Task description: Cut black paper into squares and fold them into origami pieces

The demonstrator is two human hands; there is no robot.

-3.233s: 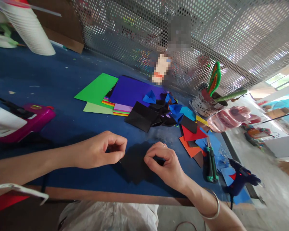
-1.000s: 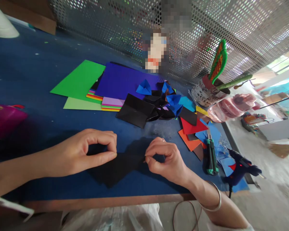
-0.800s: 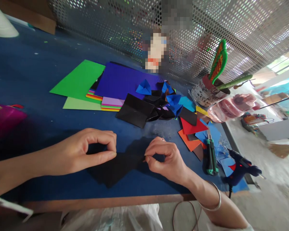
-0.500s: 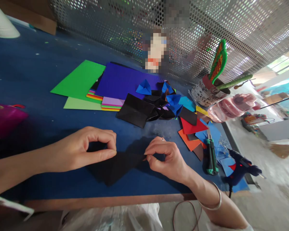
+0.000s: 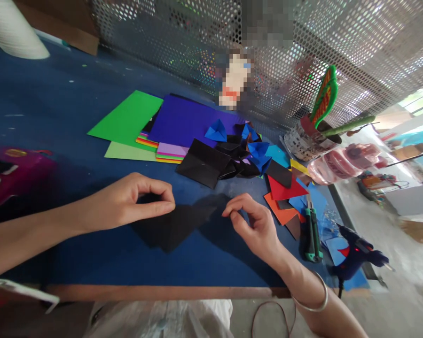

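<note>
A folded sheet of black paper (image 5: 178,227) lies low over the blue table in front of me, its outline merging with the dark shadow around it. My left hand (image 5: 141,199) pinches its upper left edge between thumb and forefinger. Just right of the paper, my right hand (image 5: 252,223) hovers with curled fingers, thumb and forefinger tips close together; nothing shows between them. Beyond my hands rests a flat folded black paper piece (image 5: 202,164). Next to it are several folded black paper shapes (image 5: 232,148) and blue ones (image 5: 259,150).
Coloured paper sheets (image 5: 186,119) are stacked at the back. On the right lie paper scraps (image 5: 284,188), a green utility knife (image 5: 313,234) and a glue gun (image 5: 357,253). A decorated pot (image 5: 305,136) and a pink bottle (image 5: 341,162) stand by the perforated panel. A magenta object (image 5: 21,173) is left.
My right hand has released the paper's right corner and drawn slightly right. My left hand still grips the paper. The whole view has shifted a little.
</note>
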